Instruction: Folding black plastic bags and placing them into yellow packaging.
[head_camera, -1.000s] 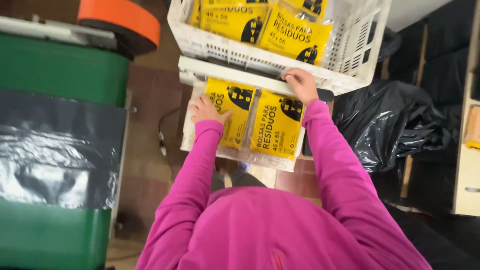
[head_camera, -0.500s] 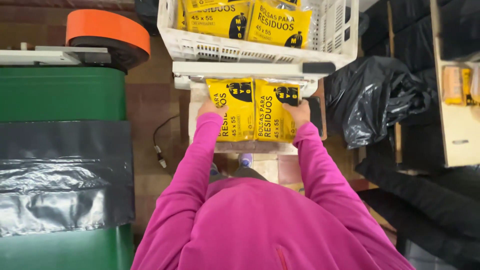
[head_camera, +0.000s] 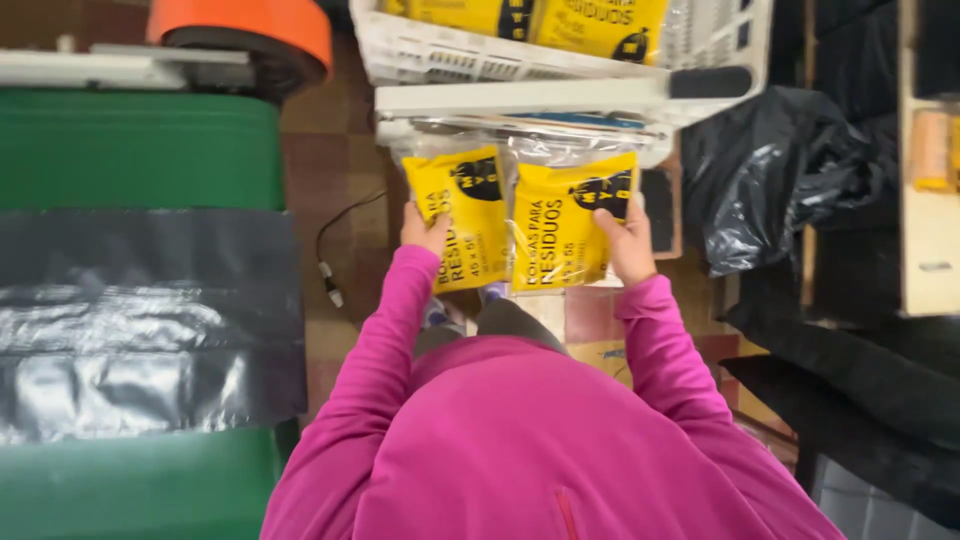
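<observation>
So, quick rundown going from 9 o'clock across to 3 o'clock:

Far left, 9 o'clock: big green bin with a strip of black plastic film draped across it, shiny and wrinkled.
Up at 11 o'clock: orange lid sitting on something dark and round, just past the bin's top edge.
Floor, around 10 o'clock from the hands: reddish tiles with a thin cable curling down to a small plug end.
Left hand: fingers clamped on the lower left corner of the left yellow pack, thumb on the front face.
Left yellow pack: clear-wrapped, yellow label with black print, held upright-ish and tilted a bit, touching the other pack along its right edge.
Right yellow pack: same kind, slightly bigger in view, tilted the other way, top tucked right under the white ledge.
Right hand: fingers closed on the right edge of the right yellow pack, thumb across the front.
12 o'clock: white plastic crate with more yellow packs lying inside, resting on a white ledge.
Bottom centre, 6 o'clock: pink sleeves and top of the person.
2 to 4 o'clock: heap of black bags, crumpled, near the right hand but not touching it.
Far right, 3 o'clock: pale wooden shelf, can't tell what's on it, too blurry.
</observation>
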